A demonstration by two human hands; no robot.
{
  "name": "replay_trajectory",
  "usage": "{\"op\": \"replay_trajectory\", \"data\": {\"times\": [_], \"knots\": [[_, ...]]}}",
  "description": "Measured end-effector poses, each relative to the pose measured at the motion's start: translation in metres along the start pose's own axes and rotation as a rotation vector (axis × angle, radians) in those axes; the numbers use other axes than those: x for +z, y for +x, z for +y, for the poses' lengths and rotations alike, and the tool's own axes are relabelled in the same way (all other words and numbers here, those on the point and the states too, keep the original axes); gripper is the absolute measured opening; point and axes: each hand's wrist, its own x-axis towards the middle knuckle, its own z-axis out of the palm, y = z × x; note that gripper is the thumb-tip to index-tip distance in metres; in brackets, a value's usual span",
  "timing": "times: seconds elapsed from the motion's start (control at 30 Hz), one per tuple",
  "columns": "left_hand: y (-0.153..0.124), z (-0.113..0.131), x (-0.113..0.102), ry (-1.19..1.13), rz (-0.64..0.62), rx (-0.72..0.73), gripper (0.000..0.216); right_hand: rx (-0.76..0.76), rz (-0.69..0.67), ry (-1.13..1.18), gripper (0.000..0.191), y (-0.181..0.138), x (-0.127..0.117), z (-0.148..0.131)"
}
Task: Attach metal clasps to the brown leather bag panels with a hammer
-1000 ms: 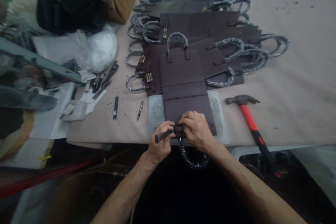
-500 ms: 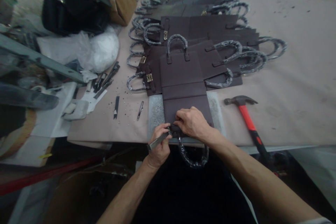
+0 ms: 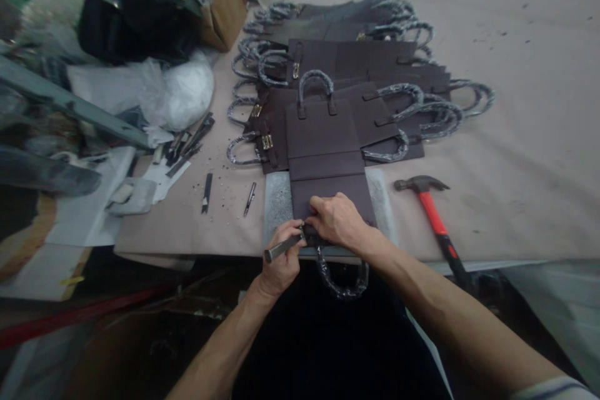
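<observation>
A dark brown leather bag panel (image 3: pixel 323 131) lies over a grey stone slab (image 3: pixel 278 203) at the table's front edge. Its near handle (image 3: pixel 341 292), wrapped in clear plastic, hangs over that edge. My left hand (image 3: pixel 282 262) is closed around a metal punch (image 3: pixel 281 249), which is tilted, its thick end towards me and its other end at the panel's near left corner. Right beside it, my right hand (image 3: pixel 338 220) rests on the panel with its fingers bent and pinched at the strap near that corner. What the right fingertips grip is hidden.
More brown panels with wrapped handles (image 3: pixel 356 62) are piled behind. A claw hammer (image 3: pixel 430 209) with a red and black grip lies at the right. On the left are a flat blade (image 3: pixel 207 192), a slim metal tool (image 3: pixel 250 199), several punches (image 3: pixel 190 144) and a cardboard box (image 3: pixel 225 9).
The view has shifted slightly. My right hand has shifted a little at the panel's corner, and my left hand keeps the metal punch in almost the same place.
</observation>
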Motion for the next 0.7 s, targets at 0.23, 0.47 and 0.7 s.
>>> {"op": "replay_trajectory", "data": {"times": [0.23,0.47,0.7], "knots": [[0.008,-0.008,-0.006,-0.071,-0.105,0.066,0.015,0.12,0.361,0.715,0.012,-0.013,0.013,0.021],[0.016,-0.007,-0.004,-0.077,-0.147,0.062,0.013,0.193,0.511,0.893,0.019,-0.027,0.012,0.026],[0.022,-0.002,-0.002,-0.031,-0.16,0.056,0.011,0.332,0.665,0.605,0.021,-0.059,0.003,0.06]]}}
